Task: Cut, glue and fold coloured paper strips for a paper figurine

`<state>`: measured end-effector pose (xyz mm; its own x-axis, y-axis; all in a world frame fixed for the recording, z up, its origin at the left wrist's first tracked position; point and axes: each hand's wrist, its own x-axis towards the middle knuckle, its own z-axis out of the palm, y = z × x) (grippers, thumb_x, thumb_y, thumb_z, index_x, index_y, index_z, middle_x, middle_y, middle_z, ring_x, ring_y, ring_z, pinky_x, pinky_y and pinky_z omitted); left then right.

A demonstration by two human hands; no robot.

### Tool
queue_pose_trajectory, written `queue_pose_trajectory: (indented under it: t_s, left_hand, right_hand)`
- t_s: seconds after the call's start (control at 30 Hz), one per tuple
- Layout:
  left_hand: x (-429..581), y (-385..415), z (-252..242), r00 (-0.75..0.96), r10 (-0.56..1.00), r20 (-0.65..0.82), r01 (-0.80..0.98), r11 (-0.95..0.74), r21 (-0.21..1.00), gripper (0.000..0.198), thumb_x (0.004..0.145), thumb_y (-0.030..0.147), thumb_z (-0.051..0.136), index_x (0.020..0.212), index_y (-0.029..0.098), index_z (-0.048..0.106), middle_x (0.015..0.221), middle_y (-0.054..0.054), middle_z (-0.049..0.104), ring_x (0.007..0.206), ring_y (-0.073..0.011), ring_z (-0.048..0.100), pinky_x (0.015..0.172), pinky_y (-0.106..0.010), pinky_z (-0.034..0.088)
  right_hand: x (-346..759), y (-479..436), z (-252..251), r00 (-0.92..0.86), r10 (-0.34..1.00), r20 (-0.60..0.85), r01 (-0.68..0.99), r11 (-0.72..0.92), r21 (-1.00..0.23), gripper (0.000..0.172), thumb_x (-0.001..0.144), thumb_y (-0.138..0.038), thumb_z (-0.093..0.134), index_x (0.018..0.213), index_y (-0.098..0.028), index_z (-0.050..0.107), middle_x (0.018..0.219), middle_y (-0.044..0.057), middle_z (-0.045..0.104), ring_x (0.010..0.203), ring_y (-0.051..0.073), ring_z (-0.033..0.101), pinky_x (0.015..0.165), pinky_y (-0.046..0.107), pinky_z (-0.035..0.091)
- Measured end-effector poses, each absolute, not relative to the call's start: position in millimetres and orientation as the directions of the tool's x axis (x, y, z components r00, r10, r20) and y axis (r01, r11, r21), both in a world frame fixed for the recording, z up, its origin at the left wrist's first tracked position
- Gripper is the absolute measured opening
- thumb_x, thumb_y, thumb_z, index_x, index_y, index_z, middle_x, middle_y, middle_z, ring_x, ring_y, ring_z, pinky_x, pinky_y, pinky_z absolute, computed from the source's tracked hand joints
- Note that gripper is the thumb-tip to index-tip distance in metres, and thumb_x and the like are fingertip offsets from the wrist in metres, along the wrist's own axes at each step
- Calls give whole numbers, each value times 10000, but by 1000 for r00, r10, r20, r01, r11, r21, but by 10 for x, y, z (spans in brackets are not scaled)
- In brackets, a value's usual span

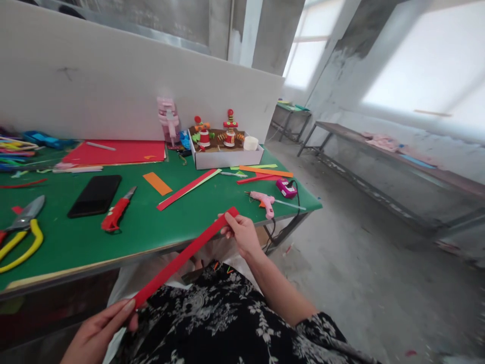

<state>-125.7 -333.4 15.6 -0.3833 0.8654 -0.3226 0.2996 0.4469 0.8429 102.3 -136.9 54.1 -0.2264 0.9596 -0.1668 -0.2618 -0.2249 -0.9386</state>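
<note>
A long red paper strip (182,258) stretches slantwise between my two hands, over my lap and the table's front edge. My left hand (104,323) pinches its lower end between thumb and fingers. At the upper end, my right hand (240,232) is closed on the strip with the thumb on top. Beyond the strip, a red and pale green paper strip (189,189) and a short orange paper piece (157,183) lie on the green table (151,232). A pink glue gun (264,201) rests just past my right hand.
Scissors-like cutters with yellow handles (28,227), a phone (95,194) and a red utility knife (119,209) lie at left. A white box (227,157) holding small paper figures stands at the back, before a white board (125,86). A purple plug block (287,188) sits near the right edge.
</note>
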Motion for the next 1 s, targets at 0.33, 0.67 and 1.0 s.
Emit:
queue_pose_trajectory:
  t_s: [0.33,0.67,1.0]
  left_hand:
    - [-2124,-3095,947,-653,747,129,631,442,637,441,740,571,501,875,216,726,800,-29,762,823,-258,677,756,-293,504]
    - [-955,-2502,868,-45,982,-185,133,189,973,373,685,591,671,640,221,679,714,-56,735,703,-227,658,682,-305,503]
    - [-1042,-2510,757,41,917,-396,120,389,913,529,673,689,620,726,163,650,559,-24,658,478,-114,433,512,-245,288]
  right_hand:
    - [1057,-1271,675,-266,944,-196,-179,-248,-952,469,521,-541,877,716,-128,771,457,6,614,387,77,472,364,192,319]
    - [370,-1468,792,-517,834,-194,-108,-288,-951,433,618,-566,813,698,-144,755,499,10,647,408,82,514,384,191,341]
    - [579,-1264,683,-359,890,-280,-253,-382,-889,513,749,-653,667,660,-148,675,561,30,662,432,97,559,398,189,410]
